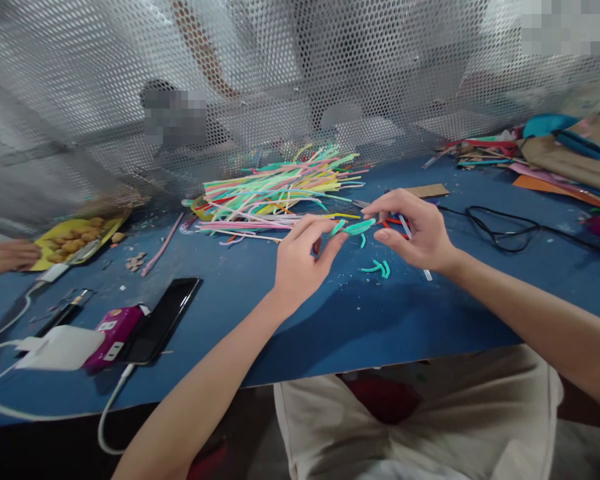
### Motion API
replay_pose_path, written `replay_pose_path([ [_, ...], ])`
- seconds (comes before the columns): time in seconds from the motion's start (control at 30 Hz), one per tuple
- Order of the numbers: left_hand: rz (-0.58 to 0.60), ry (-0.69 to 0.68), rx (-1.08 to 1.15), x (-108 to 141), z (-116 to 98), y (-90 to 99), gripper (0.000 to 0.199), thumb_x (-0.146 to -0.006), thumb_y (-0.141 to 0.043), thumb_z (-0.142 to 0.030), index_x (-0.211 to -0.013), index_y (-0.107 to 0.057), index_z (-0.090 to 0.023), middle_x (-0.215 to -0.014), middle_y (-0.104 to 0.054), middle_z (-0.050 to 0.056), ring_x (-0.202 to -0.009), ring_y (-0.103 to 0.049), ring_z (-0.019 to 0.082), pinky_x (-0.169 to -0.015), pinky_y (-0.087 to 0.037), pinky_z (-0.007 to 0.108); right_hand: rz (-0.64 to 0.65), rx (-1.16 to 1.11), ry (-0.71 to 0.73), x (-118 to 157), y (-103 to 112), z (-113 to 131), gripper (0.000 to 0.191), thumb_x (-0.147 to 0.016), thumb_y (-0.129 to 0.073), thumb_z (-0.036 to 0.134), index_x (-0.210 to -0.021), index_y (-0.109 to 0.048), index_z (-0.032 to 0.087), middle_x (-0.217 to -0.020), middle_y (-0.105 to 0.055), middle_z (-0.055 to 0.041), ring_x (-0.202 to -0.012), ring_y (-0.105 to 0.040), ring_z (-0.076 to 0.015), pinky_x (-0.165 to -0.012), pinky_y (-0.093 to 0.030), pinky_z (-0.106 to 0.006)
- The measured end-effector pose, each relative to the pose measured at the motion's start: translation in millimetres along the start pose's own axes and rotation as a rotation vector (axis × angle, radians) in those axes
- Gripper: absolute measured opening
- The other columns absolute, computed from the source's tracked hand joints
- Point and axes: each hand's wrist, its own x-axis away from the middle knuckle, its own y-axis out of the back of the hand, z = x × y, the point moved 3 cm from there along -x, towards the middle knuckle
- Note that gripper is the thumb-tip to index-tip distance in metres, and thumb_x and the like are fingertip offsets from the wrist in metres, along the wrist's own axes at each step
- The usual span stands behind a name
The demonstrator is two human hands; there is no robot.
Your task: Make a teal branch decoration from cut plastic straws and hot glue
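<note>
Between thumb and fingers, my left hand (305, 257) pinches a small bent piece of green pipe cleaner (361, 227) above the blue table. Close to its right end is my right hand (420, 230), thumb and fingers apart; whether it touches the piece is unclear. Several short green cut pieces (380, 268) lie on the table just below the hands. Behind my right hand are a red piece (393, 222) and a white stick (427, 274), both partly hidden. A large pile of multicoloured pipe cleaners (280, 187) lies beyond my left hand.
A black phone (167, 317), a purple box (111, 333) and a white charger (67, 347) with cables sit at the left. Another person's hand (15, 257) rests by a yellow sheet (43, 247) of brown lumps. A black cable (500, 233) and craft papers (555, 187) are at the right, metal mesh (300, 80) behind.
</note>
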Motion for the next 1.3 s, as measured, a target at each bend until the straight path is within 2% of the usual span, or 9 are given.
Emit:
replay_pose_path([
  [0.17,0.05,-0.032,-0.085,3.0,5.9,-7.1,0.023,-0.098,-0.064,-0.041,-0.097,-0.069,-0.019,-0.102,-0.072,0.003,-0.068,-0.059,0.009,-0.065,-0.049,0.024,-0.02,0.157,0.028,-0.1,-2.4,-3.7,0.006,-0.092,-0.072,0.03,-0.096,-0.076,0.027,-0.09,-0.077,-0.0018,-0.085,-0.069,-0.0211,-0.084,-0.05,-0.041],
  [0.3,0.066,-0.059,-0.075,3.3,5.3,-7.3,0.021,-0.098,-0.065,-0.04,-0.104,-0.069,-0.02,-0.111,-0.072,0.006,-0.098,-0.068,0.016,-0.091,-0.055,0.031,0.001,0.205,-0.021,0.2,-3.9,-5.7,0.006,-0.092,-0.071,0.03,-0.091,-0.077,0.027,-0.09,-0.079,-0.0012,-0.086,-0.07,-0.0223,-0.087,-0.048,-0.044],
  [0.37,0.091,-0.042,-0.072,3.2,5.0,-6.9,0.032,-0.096,-0.067,-0.044,-0.119,-0.066,-0.022,-0.123,-0.069,0.007,-0.105,-0.068,0.018,-0.1,-0.054,0.035,0.0,0.215,-0.037,0.2,-4.1,-5.7,0.008,-0.093,-0.07,0.03,-0.09,-0.077,0.027,-0.09,-0.079,-0.0013,-0.086,-0.069,-0.0224,-0.088,-0.048,-0.045],
  [0.47,0.085,-0.015,-0.061,2.9,4.8,-4.9,0.051,-0.091,-0.071,-0.051,-0.133,-0.06,-0.024,-0.133,-0.065,0.009,-0.107,-0.068,0.02,-0.099,-0.055,0.037,-0.013,0.248,-0.067,0.3,-4.2,-7.0,0.008,-0.093,-0.07,0.03,-0.09,-0.077,0.027,-0.091,-0.079,-0.0014,-0.087,-0.068,-0.0229,-0.088,-0.048,-0.045],
  [0.67,-0.073,-0.101,-0.039,0.7,5.8,2.3,0.028,-0.094,-0.071,-0.036,-0.118,-0.068,-0.022,-0.118,-0.069,0.007,-0.112,-0.066,0.019,-0.099,-0.056,0.037,-0.05,0.226,-0.143,-0.5,-1.7,-11.4,0.01,-0.094,-0.068,0.029,-0.088,-0.076,0.027,-0.092,-0.079,-0.0014,-0.085,-0.069,-0.0222,-0.088,-0.048,-0.045],
  [0.87,-0.059,-0.153,0.011,1.4,12.2,2.3,0.008,-0.096,-0.069,-0.028,-0.096,-0.073,-0.022,-0.101,-0.072,0.003,-0.098,-0.068,0.016,-0.096,-0.055,0.036,-0.02,0.102,-0.319,3.9,-7.1,-23.7,0.014,-0.093,-0.069,0.035,-0.091,-0.078,0.024,-0.095,-0.079,-0.0039,-0.087,-0.069,-0.0223,-0.084,-0.051,-0.042],
  [1.0,0.001,-0.118,0.029,2.8,17.5,-1.5,0.015,-0.094,-0.071,-0.038,-0.098,-0.073,-0.023,-0.106,-0.071,0.004,-0.104,-0.067,0.018,-0.099,-0.053,0.039,0.056,0.018,-0.43,10.2,-16.2,-34.3,0.017,-0.092,-0.07,0.037,-0.091,-0.078,0.022,-0.096,-0.079,-0.0054,-0.082,-0.068,-0.0206,-0.076,-0.052,-0.038],
  [1.13,0.041,-0.088,0.04,6.4,26.9,-9.4,0.037,-0.083,-0.08,-0.051,-0.106,-0.069,-0.024,-0.112,-0.071,0.005,-0.111,-0.065,0.021,-0.103,-0.051,0.042,0.089,0.002,-0.451,12.6,-19.7,-37.8,0.019,-0.093,-0.069,0.038,-0.091,-0.079,0.022,-0.095,-0.079,-0.0049,-0.078,-0.066,-0.0189,-0.073,-0.051,-0.036],
  [1.3,0.155,0.046,0.101,13.3,40.2,-21.4,0.063,-0.086,-0.075,-0.057,-0.135,-0.055,-0.025,-0.128,-0.069,0.009,-0.109,-0.067,0.022,-0.097,-0.054,0.04,0.099,0.005,-0.468,12.4,-18.9,-39.7,0.023,-0.093,-0.068,0.041,-0.092,-0.079,0.021,-0.089,-0.078,-0.005,-0.072,-0.062,-0.0167,-0.067,-0.048,-0.034],
])
